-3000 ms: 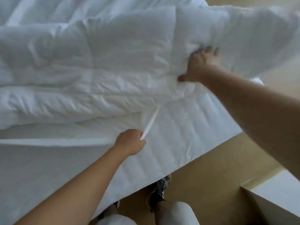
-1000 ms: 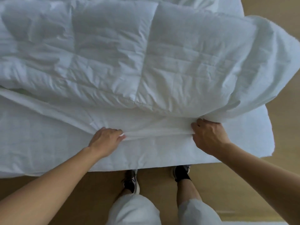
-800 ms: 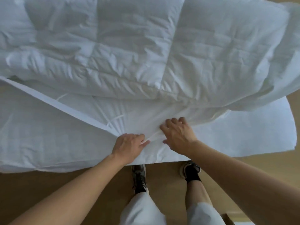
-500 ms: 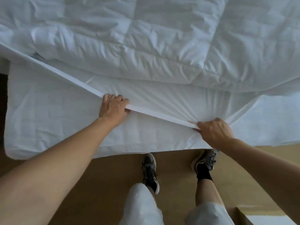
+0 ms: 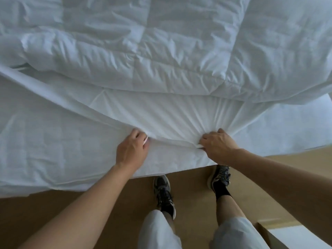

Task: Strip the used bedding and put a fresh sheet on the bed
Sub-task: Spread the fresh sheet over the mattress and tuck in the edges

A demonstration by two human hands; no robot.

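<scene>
The white sheet (image 5: 170, 114), its hem slanting from far left down to the mattress's (image 5: 53, 141) near edge, is bunched in 2 fists, left hand (image 5: 131, 151) and right hand (image 5: 218, 147) both curled tight on it, below the heaped quilted duvet (image 5: 161, 51).

far side: bunched duvet (image 5: 170, 56) is lying across the bed, blocking reach over it | middle: gathered sheet (image 5: 170, 119) is stretching taut below it | left and right: mattress (image 5: 53, 150) is lying open | floor (image 5: 53, 212) left of the shoes (image 5: 164, 193) is lying free
</scene>
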